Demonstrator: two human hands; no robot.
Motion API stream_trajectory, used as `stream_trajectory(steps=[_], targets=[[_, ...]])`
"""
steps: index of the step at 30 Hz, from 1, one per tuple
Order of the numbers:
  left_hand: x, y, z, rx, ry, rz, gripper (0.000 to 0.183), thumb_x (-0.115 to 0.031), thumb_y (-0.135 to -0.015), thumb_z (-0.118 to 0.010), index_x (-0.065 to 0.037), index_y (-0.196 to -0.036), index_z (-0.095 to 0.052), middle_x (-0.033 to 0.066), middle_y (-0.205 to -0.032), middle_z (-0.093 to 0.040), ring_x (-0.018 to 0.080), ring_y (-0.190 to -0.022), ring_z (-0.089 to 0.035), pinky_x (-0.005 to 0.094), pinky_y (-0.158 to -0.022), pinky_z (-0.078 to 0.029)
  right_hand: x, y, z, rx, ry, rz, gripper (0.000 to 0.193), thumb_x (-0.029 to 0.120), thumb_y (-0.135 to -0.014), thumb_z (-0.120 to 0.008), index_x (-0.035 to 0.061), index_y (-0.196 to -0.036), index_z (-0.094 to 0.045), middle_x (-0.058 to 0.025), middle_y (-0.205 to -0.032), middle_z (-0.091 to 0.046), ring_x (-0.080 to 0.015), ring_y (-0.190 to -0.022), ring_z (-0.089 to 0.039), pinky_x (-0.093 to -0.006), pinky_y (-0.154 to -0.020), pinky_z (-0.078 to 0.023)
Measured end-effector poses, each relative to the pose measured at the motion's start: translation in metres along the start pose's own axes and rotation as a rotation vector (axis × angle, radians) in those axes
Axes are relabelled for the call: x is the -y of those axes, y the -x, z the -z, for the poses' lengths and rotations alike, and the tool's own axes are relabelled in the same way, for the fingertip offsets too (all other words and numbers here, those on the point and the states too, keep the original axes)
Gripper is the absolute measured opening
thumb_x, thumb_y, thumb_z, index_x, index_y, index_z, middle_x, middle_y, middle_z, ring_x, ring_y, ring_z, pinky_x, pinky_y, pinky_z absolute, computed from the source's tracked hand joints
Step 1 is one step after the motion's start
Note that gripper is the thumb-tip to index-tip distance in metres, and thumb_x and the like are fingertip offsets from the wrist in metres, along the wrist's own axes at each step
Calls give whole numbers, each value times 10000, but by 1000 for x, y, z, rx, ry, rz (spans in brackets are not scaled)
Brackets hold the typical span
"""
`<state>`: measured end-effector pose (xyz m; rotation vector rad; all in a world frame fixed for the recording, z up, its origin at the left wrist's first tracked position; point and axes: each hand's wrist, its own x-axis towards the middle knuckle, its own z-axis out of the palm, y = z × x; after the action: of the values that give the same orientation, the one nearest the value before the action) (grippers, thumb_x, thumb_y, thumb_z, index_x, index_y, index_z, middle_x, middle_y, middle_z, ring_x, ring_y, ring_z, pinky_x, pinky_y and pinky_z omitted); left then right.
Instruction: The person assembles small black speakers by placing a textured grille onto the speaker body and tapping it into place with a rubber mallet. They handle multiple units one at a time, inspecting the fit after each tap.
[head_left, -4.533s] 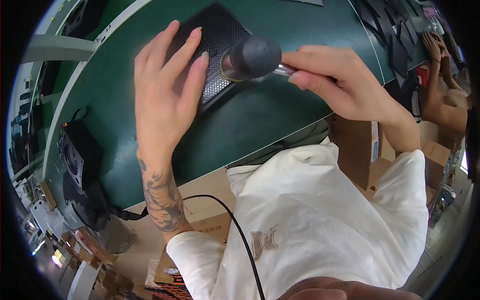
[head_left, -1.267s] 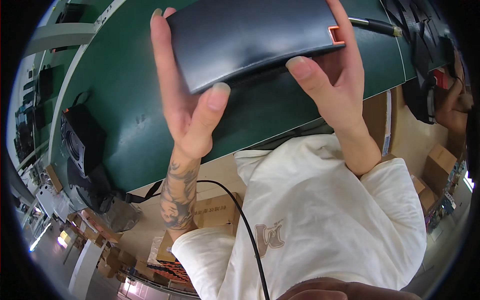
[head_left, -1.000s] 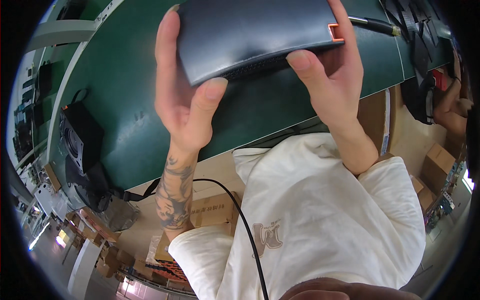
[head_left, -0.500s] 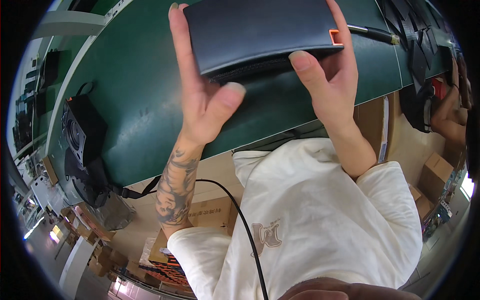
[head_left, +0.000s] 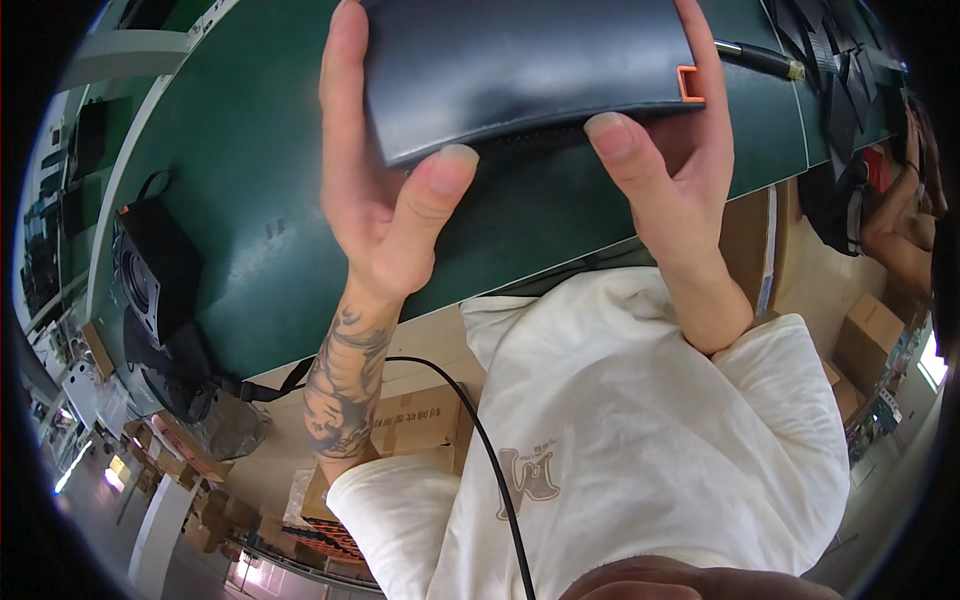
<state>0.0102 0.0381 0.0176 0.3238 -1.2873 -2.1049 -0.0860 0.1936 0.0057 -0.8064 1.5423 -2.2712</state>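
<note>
Both my hands grip a black speaker (head_left: 530,70), box-shaped with a smooth panel, held above the green table at the top of the view. My left hand (head_left: 390,210) is on its left side, with the thumb at the near lower edge. Around its right side goes my right hand (head_left: 670,180), its thumb also at the near edge. Close to the right fingers, an orange bracket-shaped piece (head_left: 690,85) shows at the panel's corner. The speaker's far edge is cut off by the frame, and its underside is mostly hidden.
On the green table (head_left: 270,200), another black speaker (head_left: 155,265) stands at left beside a black bag (head_left: 175,375). A black-handled tool (head_left: 760,60) and dark flat pieces (head_left: 835,70) lie at right. A cardboard box (head_left: 415,420) is below; another person's arm (head_left: 890,215) shows far right.
The speaker has tilted, so its dark mesh side facing me is now mostly out of sight. My left hand has shifted slightly left; my right hand has moved slightly right.
</note>
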Motion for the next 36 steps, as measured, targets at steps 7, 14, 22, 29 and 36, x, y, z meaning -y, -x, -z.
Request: stream_trajectory(steps=[7, 14, 22, 29, 36], targets=[[11, -10, 35, 232, -268, -107, 978, -258, -885, -826, 10, -1616, -235, 201, -1592, -371, 301, -1408, -470, 436, -1184, -373, -5, -7, -4, -10, 167, 40, 1062, 151, -858, -864, -70, -1611, -148, -184, -1484, -484, -226, -1335, -510, -338, -1136, -371], [9, -9, 32, 247, -333, -112, 872, -261, -959, -685, 1, -1630, -194, 224, -1599, -343, 327, -1438, -433, 453, -1214, -319, 7, -14, 11, 101, 465, 20, 1019, 259, -914, -809, -54, -1614, -139, -234, -1529, -390, -272, -1384, -436, -363, -1154, -344], [11, -2, 18, 249, -224, -81, 930, -283, -957, -685, -32, -1652, -120, 183, -1678, -221, 320, -1519, -288, 483, -1245, -213, -3, -18, 19, 189, 135, -15, 962, 163, -955, -746, -44, -1628, -90, -204, -1536, -398, -234, -1342, -471, -332, -1135, -361], [11, -9, 27, 204, -374, -106, 890, -249, -954, -700, -63, -1643, -168, 207, -1605, -326, 327, -1442, -420, 479, -1204, -330, 9, -28, 20, 143, 234, -140, 937, 218, -894, -828, 20, -1609, -256, -181, -1506, -430, -243, -1337, -479, -333, -1113, -388], [13, -4, 32, 213, -291, -71, 857, -305, -923, -757, -54, -1581, -269, 132, -1571, -340, 257, -1420, -384, 418, -1186, -329, -3, -31, 29, 244, 482, 119, 830, 262, -863, -852, 47, -1516, -386, -185, -1453, -431, -298, -1398, -415, -374, -1127, -371]])
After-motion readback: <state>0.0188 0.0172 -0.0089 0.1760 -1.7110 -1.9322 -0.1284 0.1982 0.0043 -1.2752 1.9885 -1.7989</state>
